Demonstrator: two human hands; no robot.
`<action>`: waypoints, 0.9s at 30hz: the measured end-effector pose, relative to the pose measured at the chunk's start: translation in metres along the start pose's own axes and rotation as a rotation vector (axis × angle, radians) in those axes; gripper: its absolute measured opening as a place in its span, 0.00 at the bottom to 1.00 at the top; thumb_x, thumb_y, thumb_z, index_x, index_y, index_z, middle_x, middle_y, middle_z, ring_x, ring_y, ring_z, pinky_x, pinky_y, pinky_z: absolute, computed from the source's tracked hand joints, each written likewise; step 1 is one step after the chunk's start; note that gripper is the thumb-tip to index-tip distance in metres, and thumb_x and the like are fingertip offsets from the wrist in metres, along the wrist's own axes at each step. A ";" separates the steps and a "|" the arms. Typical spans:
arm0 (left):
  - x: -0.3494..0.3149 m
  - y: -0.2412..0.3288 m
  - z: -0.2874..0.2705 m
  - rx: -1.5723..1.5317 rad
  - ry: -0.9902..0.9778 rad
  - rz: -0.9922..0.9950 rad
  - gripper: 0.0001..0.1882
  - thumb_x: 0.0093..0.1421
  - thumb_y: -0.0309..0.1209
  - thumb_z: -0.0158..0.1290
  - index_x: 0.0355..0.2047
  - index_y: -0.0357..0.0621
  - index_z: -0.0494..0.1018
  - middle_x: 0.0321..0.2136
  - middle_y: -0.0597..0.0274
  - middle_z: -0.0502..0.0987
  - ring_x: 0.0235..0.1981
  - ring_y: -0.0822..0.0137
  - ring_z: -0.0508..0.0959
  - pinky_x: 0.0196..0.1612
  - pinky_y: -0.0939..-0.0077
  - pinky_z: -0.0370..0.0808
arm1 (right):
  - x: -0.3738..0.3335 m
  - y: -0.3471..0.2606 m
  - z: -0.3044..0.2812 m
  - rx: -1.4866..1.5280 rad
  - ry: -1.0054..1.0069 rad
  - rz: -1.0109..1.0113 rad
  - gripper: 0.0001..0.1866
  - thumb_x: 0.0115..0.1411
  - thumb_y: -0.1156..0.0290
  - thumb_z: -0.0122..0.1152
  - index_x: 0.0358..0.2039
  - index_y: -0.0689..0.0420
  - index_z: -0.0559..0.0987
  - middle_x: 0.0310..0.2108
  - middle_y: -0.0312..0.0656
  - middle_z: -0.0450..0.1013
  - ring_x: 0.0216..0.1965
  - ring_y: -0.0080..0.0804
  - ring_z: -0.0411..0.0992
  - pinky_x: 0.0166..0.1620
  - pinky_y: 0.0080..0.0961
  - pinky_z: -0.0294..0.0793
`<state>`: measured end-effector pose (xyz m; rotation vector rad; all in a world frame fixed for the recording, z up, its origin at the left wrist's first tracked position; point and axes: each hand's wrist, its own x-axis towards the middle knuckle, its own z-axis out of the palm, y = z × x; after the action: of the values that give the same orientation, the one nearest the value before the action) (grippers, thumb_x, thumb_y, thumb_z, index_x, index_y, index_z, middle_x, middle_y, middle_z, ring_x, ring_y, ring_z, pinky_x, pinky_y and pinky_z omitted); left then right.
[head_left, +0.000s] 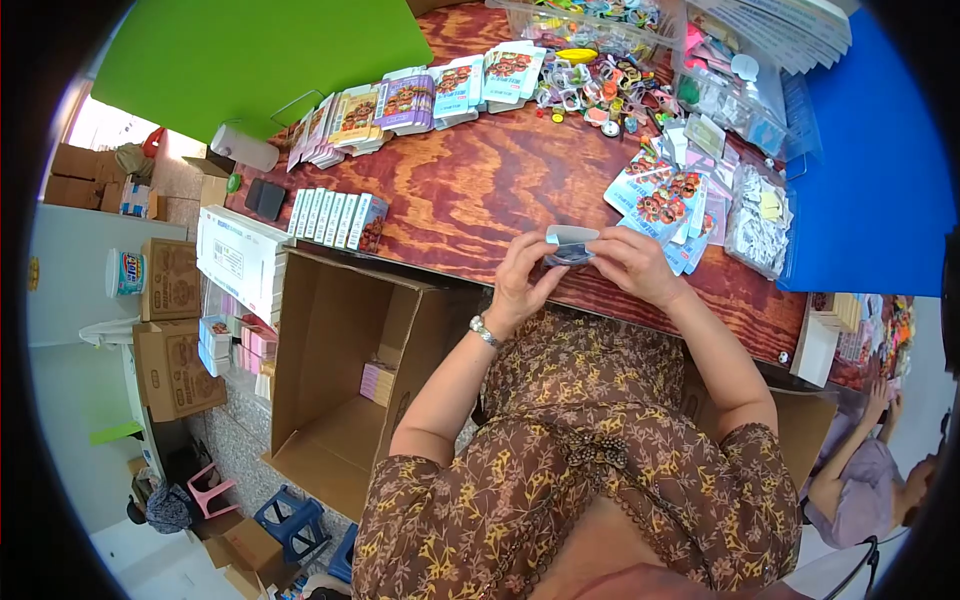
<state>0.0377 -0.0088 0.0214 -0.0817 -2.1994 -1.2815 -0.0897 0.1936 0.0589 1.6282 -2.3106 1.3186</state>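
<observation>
The room has a grey speckled floor at the left, with a blue stool on it. The tabletop is red-brown with wavy grain. A green board is at its far left, and a blue board is at its right. An open carton stands below the near edge, left of the person. Flat packs lie in overlapping piles along the far side, and a heap of trinkets is beside them.

The left hand and right hand meet near the tabletop's near edge. Between them is a small box, held at both sides: the left fingers pinch its left side, the right fingers its right side. Its pale flap points up and away from the person. The visible part runs left to right, but the hands cover the rest, so I cannot tell its long axis surely.
</observation>
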 end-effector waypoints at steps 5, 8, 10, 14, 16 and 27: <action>0.012 -0.001 -0.020 -0.046 -0.148 0.028 0.15 0.53 0.19 0.65 0.40 0.38 0.76 0.43 0.53 0.77 0.42 0.64 0.80 0.39 0.74 0.81 | 0.009 -0.001 0.001 0.042 -0.017 -0.054 0.12 0.56 0.78 0.68 0.41 0.60 0.81 0.39 0.45 0.76 0.37 0.41 0.78 0.40 0.31 0.78; 0.014 0.002 -0.026 0.001 -0.151 0.078 0.13 0.52 0.19 0.66 0.38 0.38 0.77 0.40 0.54 0.79 0.41 0.65 0.80 0.38 0.75 0.81 | 0.020 -0.015 -0.002 0.095 -0.089 0.077 0.12 0.57 0.79 0.66 0.42 0.60 0.78 0.38 0.45 0.75 0.36 0.41 0.77 0.39 0.31 0.78; 0.011 0.007 -0.025 -0.027 -0.158 0.016 0.13 0.52 0.19 0.66 0.37 0.38 0.77 0.40 0.55 0.79 0.41 0.64 0.80 0.38 0.75 0.81 | 0.031 -0.026 -0.007 0.177 -0.121 0.246 0.13 0.56 0.79 0.66 0.42 0.59 0.78 0.39 0.45 0.74 0.36 0.41 0.76 0.39 0.32 0.77; 0.006 0.004 -0.019 -0.014 -0.091 -0.012 0.12 0.52 0.18 0.66 0.36 0.37 0.77 0.41 0.54 0.79 0.40 0.63 0.81 0.38 0.75 0.81 | 0.032 -0.019 -0.005 0.012 -0.156 0.108 0.14 0.54 0.78 0.68 0.41 0.56 0.78 0.41 0.43 0.73 0.38 0.43 0.75 0.41 0.33 0.76; 0.007 0.002 -0.016 -0.015 -0.061 0.004 0.12 0.52 0.18 0.65 0.37 0.37 0.77 0.41 0.54 0.79 0.40 0.63 0.81 0.38 0.75 0.81 | 0.032 -0.017 -0.006 -0.042 -0.126 -0.006 0.13 0.53 0.78 0.68 0.40 0.56 0.78 0.41 0.43 0.74 0.39 0.44 0.75 0.41 0.33 0.76; -0.001 0.003 -0.011 -0.076 -0.023 -0.035 0.12 0.55 0.17 0.64 0.38 0.36 0.73 0.47 0.52 0.78 0.41 0.68 0.82 0.42 0.76 0.83 | 0.040 -0.025 -0.007 0.060 -0.195 0.020 0.10 0.57 0.72 0.67 0.39 0.55 0.80 0.36 0.41 0.77 0.38 0.43 0.77 0.39 0.36 0.77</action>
<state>0.0443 -0.0157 0.0274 -0.0887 -2.1797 -1.3898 -0.0914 0.1648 0.0974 1.8344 -2.4206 1.2996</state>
